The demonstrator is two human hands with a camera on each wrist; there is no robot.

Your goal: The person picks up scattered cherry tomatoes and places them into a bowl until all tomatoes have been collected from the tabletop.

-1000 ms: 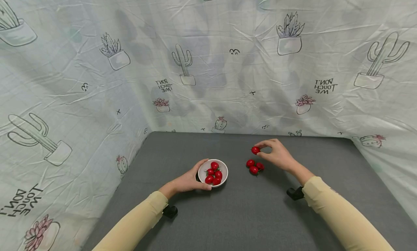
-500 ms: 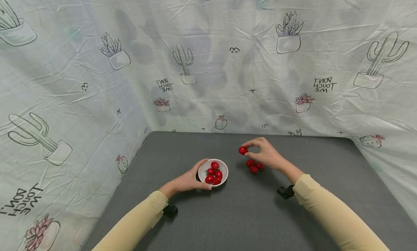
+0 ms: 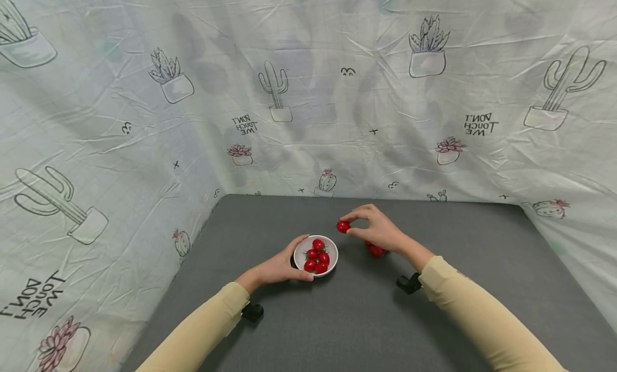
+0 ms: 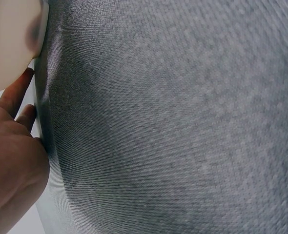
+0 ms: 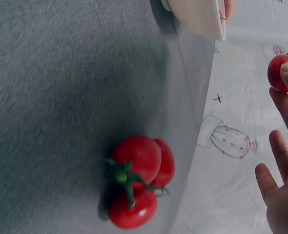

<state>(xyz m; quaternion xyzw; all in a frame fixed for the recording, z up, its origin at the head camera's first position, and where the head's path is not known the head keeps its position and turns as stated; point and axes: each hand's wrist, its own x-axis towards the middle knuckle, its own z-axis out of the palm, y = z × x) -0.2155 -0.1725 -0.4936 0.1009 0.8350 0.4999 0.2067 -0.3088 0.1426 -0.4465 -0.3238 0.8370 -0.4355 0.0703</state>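
Note:
A small white bowl point(image 3: 299, 252) with several red cherry tomatoes point(image 3: 318, 258) inside stands on the grey table. My left hand point(image 3: 278, 266) holds its left side, thumb at the near rim and fingers round the far side. Between thumb and forefinger, my right hand point(image 3: 377, 229) pinches one cherry tomato point(image 5: 277, 73) above the table, just right of the bowl. Under that hand lies a cluster of loose cherry tomatoes point(image 5: 136, 158), partly hidden in the head view. The right wrist view shows green stems on them. In the left wrist view, only the bowl's outer wall point(image 4: 12, 39) appears.
Pale cloth point(image 3: 308, 104) printed with cacti hangs behind the grey table point(image 3: 318, 324) and along its sides. Black straps with small black devices point(image 3: 408, 283) sit at both wrists.
My right hand has moved left with the pinched tomato, from beyond the loose cluster to near the bowl. The left hand and bowl have stayed in place.

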